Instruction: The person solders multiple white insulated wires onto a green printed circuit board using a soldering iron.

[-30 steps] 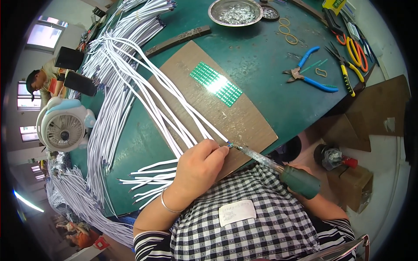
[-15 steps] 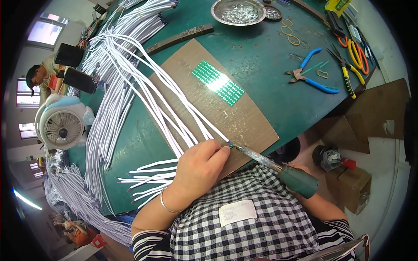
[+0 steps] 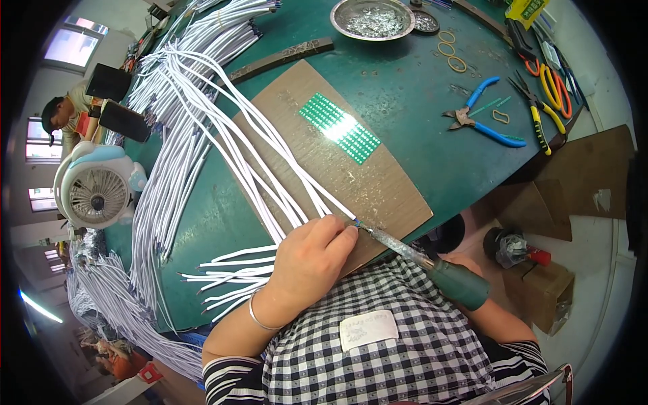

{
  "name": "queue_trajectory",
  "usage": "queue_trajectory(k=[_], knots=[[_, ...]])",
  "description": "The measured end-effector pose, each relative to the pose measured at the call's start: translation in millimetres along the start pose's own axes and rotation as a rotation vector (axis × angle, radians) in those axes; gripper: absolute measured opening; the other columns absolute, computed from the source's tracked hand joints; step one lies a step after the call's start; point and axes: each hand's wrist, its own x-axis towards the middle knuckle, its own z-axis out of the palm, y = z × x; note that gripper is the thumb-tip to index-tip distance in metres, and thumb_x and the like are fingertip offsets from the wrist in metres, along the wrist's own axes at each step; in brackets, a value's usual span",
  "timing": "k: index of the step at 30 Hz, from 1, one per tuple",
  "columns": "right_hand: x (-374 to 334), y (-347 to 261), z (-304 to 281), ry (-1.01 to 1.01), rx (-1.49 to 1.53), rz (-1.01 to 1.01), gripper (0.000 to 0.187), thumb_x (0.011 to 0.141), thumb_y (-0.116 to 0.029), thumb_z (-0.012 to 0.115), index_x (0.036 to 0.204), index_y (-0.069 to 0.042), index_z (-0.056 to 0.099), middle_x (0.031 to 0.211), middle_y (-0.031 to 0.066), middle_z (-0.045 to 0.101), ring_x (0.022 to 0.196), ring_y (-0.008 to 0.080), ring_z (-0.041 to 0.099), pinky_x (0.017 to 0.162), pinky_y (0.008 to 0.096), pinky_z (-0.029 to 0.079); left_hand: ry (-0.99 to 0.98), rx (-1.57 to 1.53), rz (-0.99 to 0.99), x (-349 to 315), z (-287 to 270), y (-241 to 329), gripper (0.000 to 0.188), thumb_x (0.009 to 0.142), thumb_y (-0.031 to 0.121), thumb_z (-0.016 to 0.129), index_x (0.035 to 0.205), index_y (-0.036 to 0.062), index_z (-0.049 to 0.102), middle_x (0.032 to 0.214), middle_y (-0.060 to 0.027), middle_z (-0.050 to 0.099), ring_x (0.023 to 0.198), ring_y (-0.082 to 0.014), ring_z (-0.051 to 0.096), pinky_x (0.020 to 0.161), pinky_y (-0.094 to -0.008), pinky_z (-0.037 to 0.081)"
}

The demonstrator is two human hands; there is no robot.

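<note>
My left hand (image 3: 312,255) is closed over several white cables (image 3: 270,177) on the brown board (image 3: 395,179). Its thumb and forefinger pinch close to one cable's end, where short coloured wires show. Against those wires rests the tip of a soldering iron (image 3: 395,244). My right hand (image 3: 464,262), mostly hidden behind the iron's green handle (image 3: 460,283), grips it. Further up the board lies a green circuit panel (image 3: 341,128) with rows of small pads, lit by a bright glare. The cables' other ends (image 3: 233,277) spread out left of my left wrist.
A large bundle of white cables (image 3: 179,148) covers the table's left side. Metal bowl (image 3: 373,19), rubber bands (image 3: 457,64), blue-handled cutters (image 3: 482,118) and yellow-black pliers (image 3: 540,115) lie farther off. A fan (image 3: 98,192) stands at left; a person (image 3: 67,115) is beyond it.
Hardly anything differs. The iron's handle has shifted very slightly left and down, its tip still at the wire end. My left hand keeps its pinch.
</note>
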Motion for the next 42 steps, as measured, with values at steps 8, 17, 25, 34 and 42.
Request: queue_trajectory(k=[8, 17, 25, 34, 42], knots=[[14, -5, -1, 0.149, 0.196, -0.049, 0.045, 0.068, 0.001, 0.079, 0.105, -0.004, 0.055, 0.094, 0.0124, 0.064, 0.087, 0.0268, 0.065, 0.079, 0.0415, 0.054, -0.003, 0.006, -0.007, -1, 0, 0, 0.018, 0.075, 0.009, 0.06, 0.093, 0.0061, 0.061, 0.084, -0.005, 0.055, 0.072, -0.0214, 0.059, 0.057, -0.0321, 0.048], [15, -4, 3, 0.185, 0.365, -0.016, 0.036, 0.072, -0.003, 0.074, 0.104, -0.002, 0.057, 0.099, 0.0116, 0.064, 0.091, 0.0302, 0.066, 0.076, 0.0381, 0.053, 0.001, 0.002, -0.002, -2, 0, -1, 0.018, 0.074, 0.008, 0.06, 0.092, 0.0057, 0.061, 0.084, -0.0056, 0.054, 0.071, -0.0215, 0.058, 0.057, -0.0323, 0.048], [14, -12, -8, 0.174, 0.288, 0.085, 0.036, 0.076, 0.002, 0.071, 0.109, 0.0, 0.058, 0.106, 0.0127, 0.062, 0.097, 0.0295, 0.066, 0.082, 0.038, 0.055, -0.004, 0.013, 0.005, -1, 0, -2, 0.018, 0.074, 0.008, 0.06, 0.092, 0.0059, 0.061, 0.083, -0.0054, 0.053, 0.07, -0.0211, 0.058, 0.056, -0.0318, 0.048], [16, -13, -19, 0.068, 0.348, 0.179, 0.044, 0.083, -0.024, 0.069, 0.117, 0.001, 0.056, 0.102, 0.0126, 0.064, 0.088, 0.0241, 0.066, 0.074, 0.0326, 0.053, 0.031, 0.055, 0.022, 2, -1, 0, 0.017, 0.072, 0.009, 0.06, 0.089, 0.0077, 0.061, 0.082, -0.0034, 0.053, 0.069, -0.0196, 0.056, 0.055, -0.0306, 0.046], [128, -43, -58, 0.673, 1.15, 0.235, 0.051, 0.09, -0.035, 0.052, 0.13, -0.004, 0.045, 0.116, 0.0081, 0.054, 0.077, 0.0192, 0.056, 0.064, 0.0322, 0.049, 0.061, 0.068, -0.029, -5, -1, 7, 0.018, 0.069, 0.005, 0.067, 0.087, 0.0078, 0.066, 0.079, -0.0042, 0.057, 0.07, -0.0214, 0.058, 0.058, -0.0326, 0.048]])
